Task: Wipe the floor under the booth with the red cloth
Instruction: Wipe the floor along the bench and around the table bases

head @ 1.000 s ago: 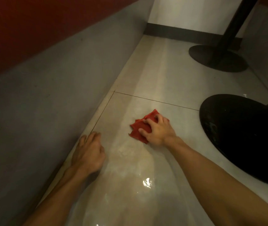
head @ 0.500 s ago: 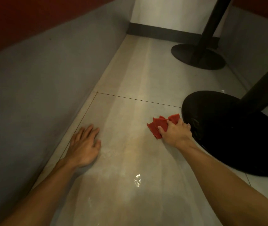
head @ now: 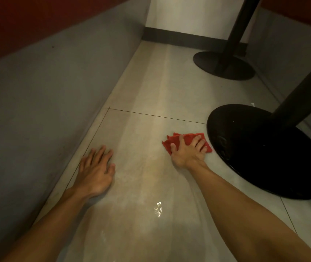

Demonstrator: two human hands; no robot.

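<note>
The red cloth [head: 188, 138] lies crumpled on the tiled floor [head: 150, 87], a little toward 4 o'clock from the middle of the view. Its 3 o'clock corner is just beside the rim of the near round black pedestal base [head: 264, 154]; whether the two touch I cannot tell.

The right hand [head: 187, 153] lies on top of the cloth with fingers spread apart and thumb out toward 9 o'clock, pressing it down against the floor rather than bunching it. Red fabric shows between the fingers and beyond the fingertips at 12 o'clock.

The left hand [head: 96, 171] is well apart from the cloth, at about 8 o'clock in the view. It lies palm down on the bare floor with its fingers straight and slightly fanned, holding nothing, close to the grey booth panel [head: 46, 95] that runs along the 9 o'clock side. Dark red upholstery [head: 18, 17] sits above that panel.

A thin grout line [head: 156, 116] crosses the floor at 12 o'clock from both hands. A bright glare spot [head: 158, 208] shines on the floor between the two forearms, toward 6 o'clock.

A dark post [head: 302, 99] rises from the near base toward 2 o'clock. A second, farther pedestal base [head: 224, 66] with its own post [head: 239, 29] stands at 1 o'clock, near the dark baseboard [head: 179, 37] under a white wall [head: 188, 14].
</note>
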